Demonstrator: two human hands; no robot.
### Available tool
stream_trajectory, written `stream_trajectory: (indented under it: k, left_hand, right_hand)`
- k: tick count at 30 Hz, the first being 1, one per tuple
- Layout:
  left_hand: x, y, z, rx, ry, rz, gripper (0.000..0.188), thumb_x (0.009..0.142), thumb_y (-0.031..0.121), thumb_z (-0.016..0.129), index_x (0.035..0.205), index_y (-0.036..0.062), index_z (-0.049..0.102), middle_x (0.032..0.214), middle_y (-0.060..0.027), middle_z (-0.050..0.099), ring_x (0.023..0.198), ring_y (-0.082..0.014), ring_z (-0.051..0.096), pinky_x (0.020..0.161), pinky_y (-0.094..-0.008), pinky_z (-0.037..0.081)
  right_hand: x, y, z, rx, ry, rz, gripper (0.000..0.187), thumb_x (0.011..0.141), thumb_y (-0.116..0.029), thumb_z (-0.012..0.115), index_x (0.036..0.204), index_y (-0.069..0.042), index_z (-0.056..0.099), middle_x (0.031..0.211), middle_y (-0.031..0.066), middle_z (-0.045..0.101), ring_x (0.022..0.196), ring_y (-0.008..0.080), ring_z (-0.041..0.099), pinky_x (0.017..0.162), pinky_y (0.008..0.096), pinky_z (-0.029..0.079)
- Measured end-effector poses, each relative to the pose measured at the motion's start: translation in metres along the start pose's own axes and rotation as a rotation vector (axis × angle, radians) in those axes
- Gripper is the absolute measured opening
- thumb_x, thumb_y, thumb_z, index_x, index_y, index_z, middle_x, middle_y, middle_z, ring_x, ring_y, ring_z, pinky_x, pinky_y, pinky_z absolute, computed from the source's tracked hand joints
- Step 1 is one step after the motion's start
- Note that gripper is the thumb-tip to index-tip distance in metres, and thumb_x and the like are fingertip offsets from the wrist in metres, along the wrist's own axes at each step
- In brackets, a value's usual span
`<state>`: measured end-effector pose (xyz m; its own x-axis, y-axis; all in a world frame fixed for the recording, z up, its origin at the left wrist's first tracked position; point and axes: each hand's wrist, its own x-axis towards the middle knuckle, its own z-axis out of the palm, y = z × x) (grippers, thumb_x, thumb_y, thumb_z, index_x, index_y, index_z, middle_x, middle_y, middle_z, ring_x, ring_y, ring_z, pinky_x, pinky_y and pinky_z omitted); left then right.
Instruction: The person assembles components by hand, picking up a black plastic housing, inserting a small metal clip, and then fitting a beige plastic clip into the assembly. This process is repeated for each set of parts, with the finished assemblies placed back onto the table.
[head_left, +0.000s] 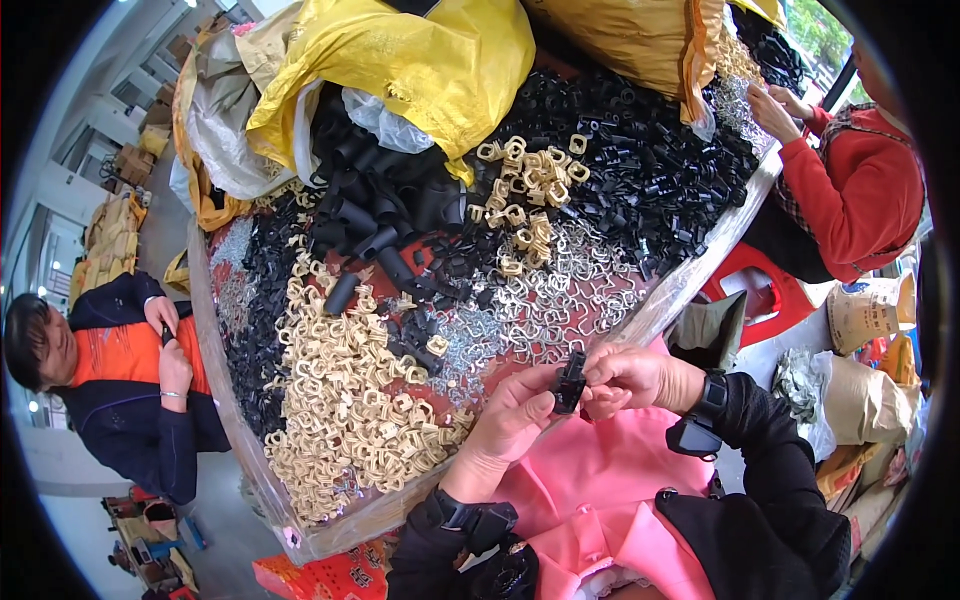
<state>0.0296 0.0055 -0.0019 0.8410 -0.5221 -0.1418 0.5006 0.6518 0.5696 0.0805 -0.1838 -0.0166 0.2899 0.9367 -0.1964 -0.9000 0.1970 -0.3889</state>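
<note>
Black plastic clip (570,381) pinched between left hand (515,415) and right hand (630,380), wrists bent inward.

A small plastic part (569,381) is held between the left hand (510,420) and the right hand (630,380), just before the near edge of the table (250,440). On the table, heaps of loops (350,400) are spread at the left, wire clips (540,300) in the middle, tubes (370,210) behind them. Sacks (420,60) are placed at the far side. One person (130,370) is seated left of the table, another (850,190) right.
</note>
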Motion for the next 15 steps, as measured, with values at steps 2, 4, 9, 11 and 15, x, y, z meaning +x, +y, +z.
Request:
stream_trajectory:
  k: [2, 4, 9, 11, 15]
  left_hand:
    - [0.001, 0.001, 0.000, -0.039, -0.002, 0.011, 0.038, 0.078, 0.020, 0.059, 0.108, -0.0013, 0.048, 0.100, -0.0163, 0.055, 0.086, -0.0201, 0.055, 0.079, -0.0303, 0.045]
    - [0.000, -0.002, -0.002, -0.057, 0.023, 0.020, 0.037, 0.079, 0.020, 0.059, 0.107, -0.0012, 0.048, 0.100, -0.0162, 0.055, 0.086, -0.0201, 0.055, 0.079, -0.0306, 0.045]
    - [-0.003, -0.006, -0.002, -0.113, 0.137, 0.066, 0.035, 0.079, 0.019, 0.058, 0.106, -0.0007, 0.049, 0.098, -0.0152, 0.056, 0.085, -0.0200, 0.056, 0.079, -0.0311, 0.045]
    - [-0.005, -0.007, -0.001, -0.125, 0.167, 0.077, 0.034, 0.080, 0.019, 0.057, 0.106, -0.0006, 0.049, 0.098, -0.0149, 0.056, 0.084, -0.0199, 0.056, 0.079, -0.0312, 0.045]
    - [-0.008, -0.009, -0.004, -0.168, 0.153, 0.033, 0.032, 0.080, 0.019, 0.057, 0.106, 0.0001, 0.049, 0.097, -0.0133, 0.056, 0.084, -0.0201, 0.056, 0.080, -0.0313, 0.045]
  right_hand:
    - [0.001, 0.003, 0.003, -0.024, 0.015, -0.053, 0.018, 0.084, -0.013, 0.047, 0.078, 0.002, 0.053, 0.057, 0.0020, 0.046, 0.045, 0.0065, 0.037, 0.042, 0.0182, 0.029]
    - [0.003, 0.008, 0.011, -0.117, 0.173, -0.159, 0.015, 0.083, -0.012, 0.048, 0.079, 0.002, 0.053, 0.059, 0.0027, 0.047, 0.046, 0.0074, 0.039, 0.042, 0.0194, 0.030]
    - [-0.004, 0.004, 0.032, -1.099, 0.490, -0.636, 0.009, 0.077, -0.008, 0.055, 0.083, -0.002, 0.052, 0.068, 0.0046, 0.050, 0.052, 0.0118, 0.046, 0.046, 0.0245, 0.036]
    - [-0.006, 0.002, 0.030, -1.501, 0.470, -0.761, 0.011, 0.075, -0.007, 0.056, 0.084, -0.003, 0.052, 0.070, 0.0048, 0.051, 0.054, 0.0130, 0.047, 0.047, 0.0259, 0.038]
    - [-0.004, 0.002, 0.023, -2.006, 0.459, -0.997, 0.017, 0.070, -0.008, 0.061, 0.085, -0.005, 0.053, 0.073, 0.0057, 0.052, 0.057, 0.0164, 0.051, 0.051, 0.0280, 0.041]
